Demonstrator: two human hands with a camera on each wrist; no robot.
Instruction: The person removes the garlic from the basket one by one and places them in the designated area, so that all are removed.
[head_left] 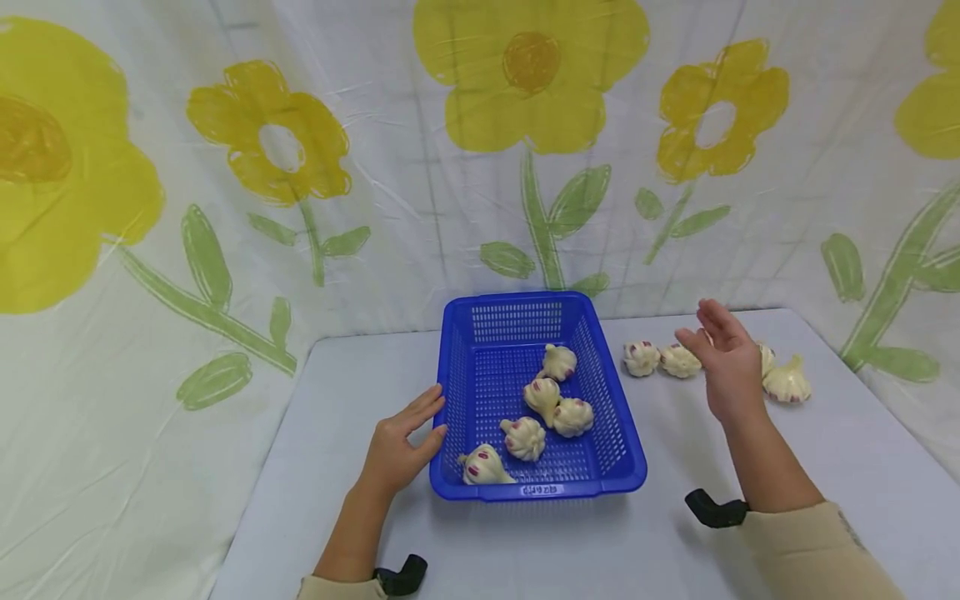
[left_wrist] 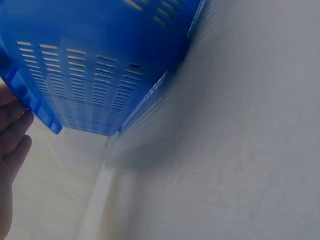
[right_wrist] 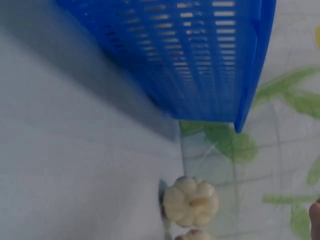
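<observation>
"What's happening on the left?"
"The left hand (head_left: 401, 448), fingers extended, touches the left rim of the blue basket (head_left: 517, 297) without gripping it"
"And the right hand (head_left: 731, 367)?"
"Raised, holding nothing, thumb apart from straight fingers, near some garlic bulbs (head_left: 642, 359) on the table (head_left: 360, 383), right of the basket"
"Inside it?"
"Five bulbs (head_left: 524, 439), spread from far right to near left"

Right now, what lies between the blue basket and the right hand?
In the head view, two garlic bulbs lie on the white table between the blue basket and the right hand.
</observation>
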